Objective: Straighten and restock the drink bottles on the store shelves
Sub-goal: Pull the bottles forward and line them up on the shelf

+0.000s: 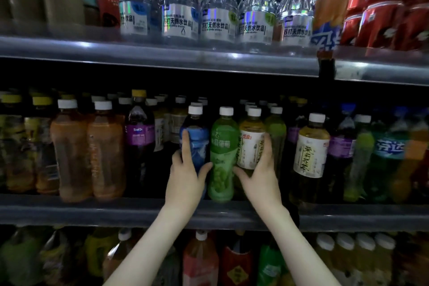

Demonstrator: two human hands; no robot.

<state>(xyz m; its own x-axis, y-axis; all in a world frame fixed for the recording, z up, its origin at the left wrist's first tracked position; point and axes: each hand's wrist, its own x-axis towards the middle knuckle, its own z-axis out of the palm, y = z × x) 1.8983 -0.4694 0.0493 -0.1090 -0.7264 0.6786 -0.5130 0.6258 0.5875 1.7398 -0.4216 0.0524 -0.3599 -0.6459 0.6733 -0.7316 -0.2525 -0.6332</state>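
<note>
Your left hand (185, 169) is curled around the blue-labelled bottle (196, 139), and your right hand (261, 175) grips the white-labelled tea bottle (250, 146). Both bottles stand upright at the front of the middle shelf (92, 211), with the green grape drink bottle (222, 153) between them.

On the top shelf (139, 53), the clear water bottles (180, 18) carried silver labels reading 天然水饮品. On the middle shelf (92, 211), a dark bottle (140, 137) toward the left end showed FANTA on purple. The green bottle (223, 153) at the front edge read 晶葡萄, and a green soda bottle (390, 146) near the right end read 芬达.
</note>
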